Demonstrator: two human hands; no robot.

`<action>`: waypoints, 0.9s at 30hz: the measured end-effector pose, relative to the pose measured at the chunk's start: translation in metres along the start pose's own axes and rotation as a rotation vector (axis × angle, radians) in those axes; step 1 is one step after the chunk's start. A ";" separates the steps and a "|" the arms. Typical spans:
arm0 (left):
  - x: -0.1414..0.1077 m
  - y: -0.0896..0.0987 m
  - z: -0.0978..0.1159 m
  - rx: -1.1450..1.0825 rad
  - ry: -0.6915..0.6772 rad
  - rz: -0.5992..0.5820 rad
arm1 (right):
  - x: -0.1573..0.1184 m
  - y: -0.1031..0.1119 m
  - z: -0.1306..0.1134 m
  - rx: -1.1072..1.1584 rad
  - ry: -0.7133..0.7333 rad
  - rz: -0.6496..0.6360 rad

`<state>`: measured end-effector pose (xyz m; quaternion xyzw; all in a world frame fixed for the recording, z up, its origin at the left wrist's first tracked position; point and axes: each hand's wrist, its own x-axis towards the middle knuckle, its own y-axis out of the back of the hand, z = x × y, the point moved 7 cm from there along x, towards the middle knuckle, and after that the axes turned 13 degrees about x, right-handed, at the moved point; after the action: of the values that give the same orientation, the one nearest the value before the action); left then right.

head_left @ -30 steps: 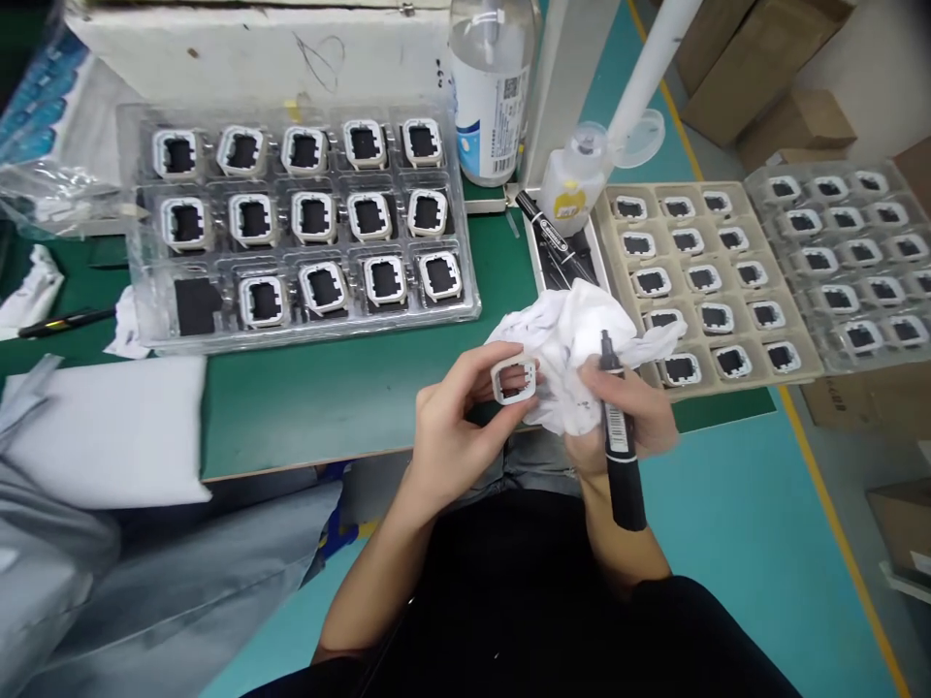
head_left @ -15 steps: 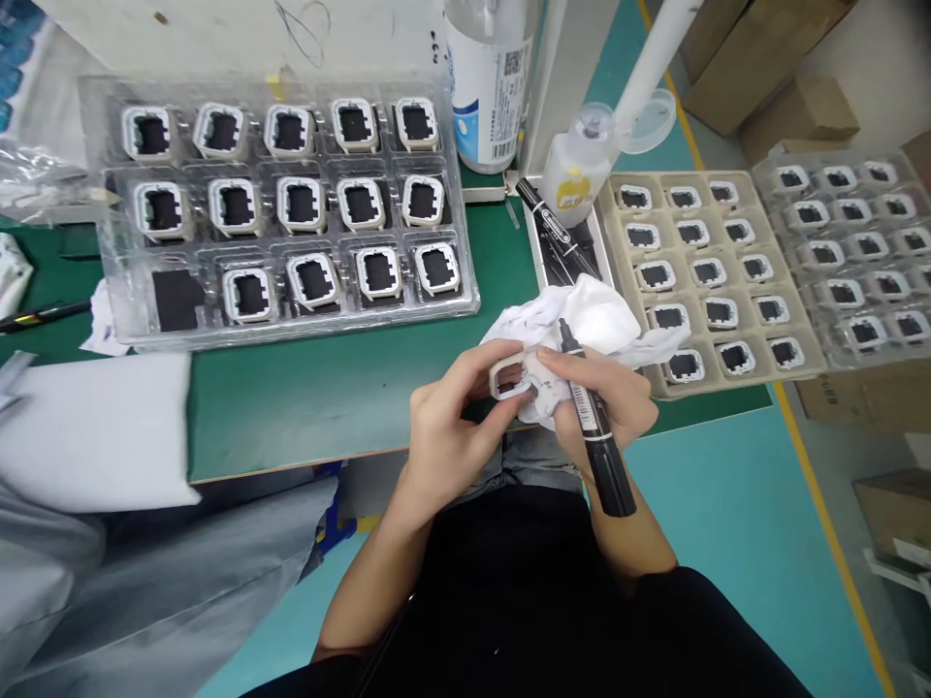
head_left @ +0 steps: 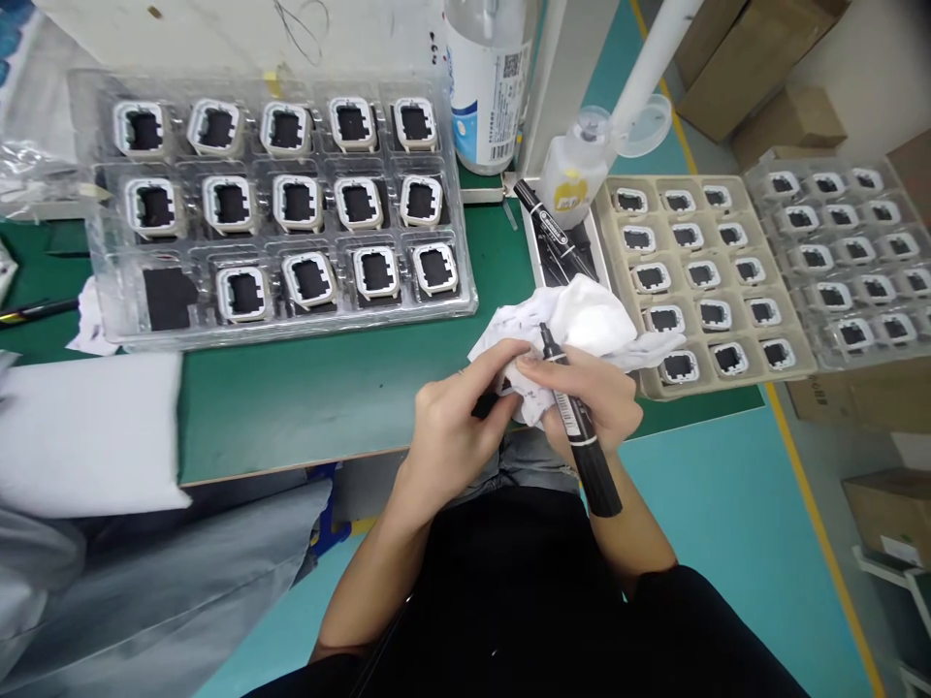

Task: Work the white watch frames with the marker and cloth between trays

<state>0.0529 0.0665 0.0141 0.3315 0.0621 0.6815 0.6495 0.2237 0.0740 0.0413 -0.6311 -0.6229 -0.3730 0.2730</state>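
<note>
My left hand point(head_left: 452, 427) pinches a small white watch-case frame, mostly hidden by the fingers and cloth. Against that frame my right hand point(head_left: 600, 396) presses a white cloth point(head_left: 593, 315) with small dark marks on it. A black marker point(head_left: 583, 431) is also held in my right hand, its uncapped tip pointing up and away from me. Left of the hands, a clear plastic tray point(head_left: 305, 330) holds several similar frames; its front left pocket shows only a black pad point(head_left: 171, 299).
A beige tray point(head_left: 658, 385) and another clear tray point(head_left: 850, 359) of frames stand at the right. Behind the cloth are a marker box point(head_left: 536, 254), a small bottle point(head_left: 571, 184) and a large bottle point(head_left: 486, 107). White foam point(head_left: 91, 431) lies at the left edge.
The cloth under my right thumb has moved left over the frame, covering most of it. The marker has shifted left with my right hand. The camera view has moved slightly.
</note>
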 end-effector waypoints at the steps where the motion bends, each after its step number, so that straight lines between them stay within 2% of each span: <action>1: 0.001 -0.001 -0.002 -0.050 0.031 -0.015 | 0.000 0.001 -0.002 -0.009 0.000 0.022; 6: 0.002 -0.005 -0.012 -0.329 0.246 -0.079 | -0.002 0.016 -0.009 -0.109 -0.107 0.170; 9: 0.002 -0.006 -0.015 -0.397 0.315 -0.090 | -0.003 0.019 -0.010 -0.122 -0.119 0.178; 14: 0.002 -0.004 -0.015 -0.475 0.335 -0.078 | -0.005 0.017 -0.005 -0.098 -0.132 0.177; 22: -0.001 -0.004 -0.014 -0.464 0.334 -0.109 | -0.005 0.020 -0.001 -0.175 -0.169 0.219; 25: 0.001 0.011 -0.013 -0.330 0.258 -0.072 | -0.002 0.020 -0.001 -0.166 -0.183 0.209; 27: 0.006 0.037 -0.016 -0.147 0.182 0.009 | 0.001 0.021 -0.003 -0.159 -0.182 0.226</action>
<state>0.0132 0.0720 0.0229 0.2199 0.0694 0.7144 0.6607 0.2444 0.0707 0.0459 -0.7480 -0.5386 -0.3293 0.2046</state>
